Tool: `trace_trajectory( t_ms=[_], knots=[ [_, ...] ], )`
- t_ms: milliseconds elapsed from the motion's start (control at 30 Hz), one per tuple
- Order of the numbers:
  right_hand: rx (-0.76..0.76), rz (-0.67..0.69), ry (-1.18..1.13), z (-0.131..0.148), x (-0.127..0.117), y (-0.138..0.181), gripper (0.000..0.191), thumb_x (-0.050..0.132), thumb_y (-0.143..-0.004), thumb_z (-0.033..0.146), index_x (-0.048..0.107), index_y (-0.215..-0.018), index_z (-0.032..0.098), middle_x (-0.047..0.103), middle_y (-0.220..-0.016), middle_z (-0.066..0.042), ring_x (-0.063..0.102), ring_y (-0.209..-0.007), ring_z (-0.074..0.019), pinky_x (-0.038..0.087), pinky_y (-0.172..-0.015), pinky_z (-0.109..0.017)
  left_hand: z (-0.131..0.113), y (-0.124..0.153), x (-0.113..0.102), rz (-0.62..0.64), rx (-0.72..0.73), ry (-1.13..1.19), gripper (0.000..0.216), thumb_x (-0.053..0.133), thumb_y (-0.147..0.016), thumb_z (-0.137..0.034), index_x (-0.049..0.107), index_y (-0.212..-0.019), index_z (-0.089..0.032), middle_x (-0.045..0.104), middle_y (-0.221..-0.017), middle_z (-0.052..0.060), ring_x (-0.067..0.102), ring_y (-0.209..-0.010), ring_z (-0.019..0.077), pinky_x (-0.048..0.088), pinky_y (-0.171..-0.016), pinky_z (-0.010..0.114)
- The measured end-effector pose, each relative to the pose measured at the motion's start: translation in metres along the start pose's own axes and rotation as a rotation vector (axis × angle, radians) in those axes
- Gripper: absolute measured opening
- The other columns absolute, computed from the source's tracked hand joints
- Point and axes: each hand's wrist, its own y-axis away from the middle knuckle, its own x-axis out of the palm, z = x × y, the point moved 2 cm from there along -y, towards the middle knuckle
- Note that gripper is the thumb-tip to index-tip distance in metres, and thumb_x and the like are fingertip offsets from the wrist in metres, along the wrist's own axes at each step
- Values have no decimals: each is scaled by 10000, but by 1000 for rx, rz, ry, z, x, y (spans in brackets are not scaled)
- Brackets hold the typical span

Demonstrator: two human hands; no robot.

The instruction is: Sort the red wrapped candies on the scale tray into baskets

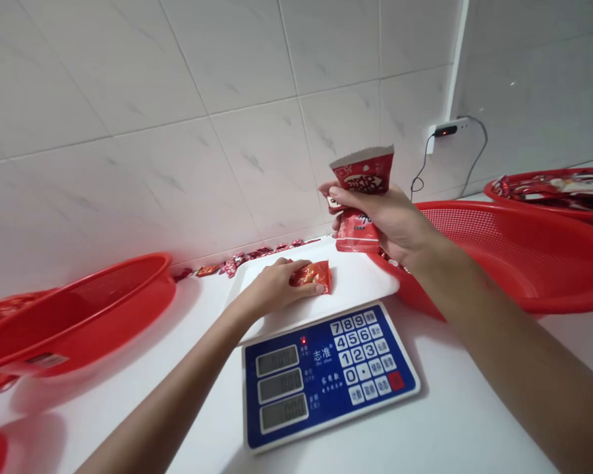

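My right hand (390,217) is raised above the right side of the scale, closed around red snack packets. An upper packet (363,174) with a pale crimped edge sticks out over the thumb, and a lower red packet (358,232) hangs below the fingers. On the white scale pan (353,280), my left hand (279,286) rests with thumb and fingers around a shiny orange-red packet (319,275). The electronic scale's blue panel (326,378) faces me, with a keypad and several small displays; their digits are too faint to read surely.
Red plastic baskets stand on both sides: a left one (128,316), a right one (534,263), and a farther one (573,191) filled with packets. Several small red packets (257,253) lie along the tiled wall. A power strip (447,130) with cables hangs there.
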Motion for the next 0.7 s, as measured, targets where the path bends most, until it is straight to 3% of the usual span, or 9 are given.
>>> trace_trajectory(
  t_ms=[200,300,400,567,700],
  knots=[
    [-35,73,13,-7,8,3,169,784,-740,211,707,-870,136,709,-919,-56,632,-690,-128,551,-565,-261,-8,31,0,-205,-9,109,478,652,-814,-522,640,-1208,-251,688,-1071,90,638,-911,272,476,-781,357],
    [-75,81,23,-11,9,1,164,792,-723,189,700,-846,131,711,-952,-65,635,-709,-135,551,-558,-265,-10,35,-1,-247,41,151,328,694,-805,-404,641,-1084,-241,701,-975,50,623,-846,239,461,-730,329],
    [-56,64,35,-13,7,0,161,783,-737,185,710,-868,124,697,-845,-46,633,-685,-131,544,-558,-256,-6,35,-7,-272,109,276,239,716,-779,-318,628,-984,-231,693,-884,9,614,-797,202,448,-694,296],
    [9,37,43,-6,3,1,158,782,-753,197,710,-881,139,700,-871,-38,623,-662,-116,548,-593,-261,22,36,-31,-415,-1,687,455,798,-698,-453,619,-1052,-230,660,-773,-6,580,-607,155,408,-505,241],
    [76,102,55,-6,3,1,186,793,-745,196,712,-901,135,677,-801,-29,616,-648,-119,532,-601,-256,38,43,-36,-355,-73,859,512,863,-629,-456,648,-1022,-210,667,-759,2,595,-610,137,432,-481,209]
  ],
)
